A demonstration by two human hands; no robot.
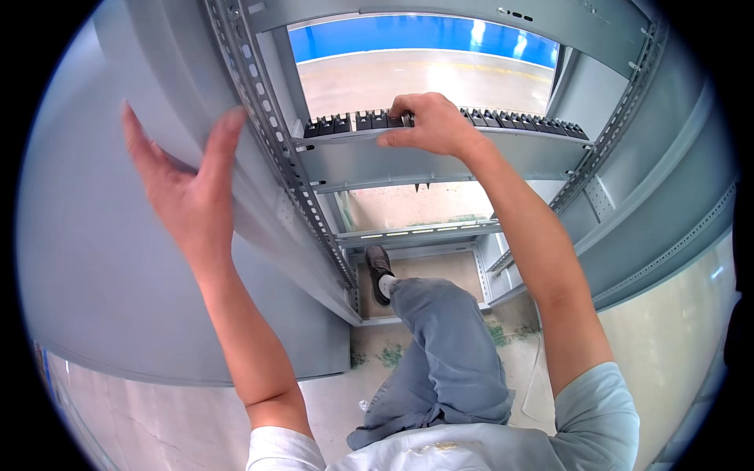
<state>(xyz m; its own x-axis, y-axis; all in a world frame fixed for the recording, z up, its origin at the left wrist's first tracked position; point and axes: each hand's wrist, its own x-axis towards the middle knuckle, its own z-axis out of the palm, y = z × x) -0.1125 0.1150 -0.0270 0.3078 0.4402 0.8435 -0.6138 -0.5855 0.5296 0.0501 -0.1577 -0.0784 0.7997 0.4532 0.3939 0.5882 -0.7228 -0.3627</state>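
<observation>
My right hand (pixel 432 125) reaches to a row of small black blocks (pixel 510 120) along the top edge of a grey metal crossbar (pixel 353 161). Its fingers curl over the row, and the thumb lies lower, against the front side. A small dark piece shows between thumb and fingers, but its kind cannot be made out. Off to the left, my left hand (pixel 188 180) is raised with thumb and fingers spread wide, holding nothing. It is slightly blurred, in front of a large grey panel (pixel 86 259) and close to a perforated upright (pixel 267 102).
A grey metal cabinet frame surrounds the crossbar, with another perforated upright (pixel 609 149) at right. A lower rail (pixel 416 233) crosses beneath. My shoe (pixel 378 275) is inside the frame's base. A thin white cable (pixel 536 369) lies on the floor at right.
</observation>
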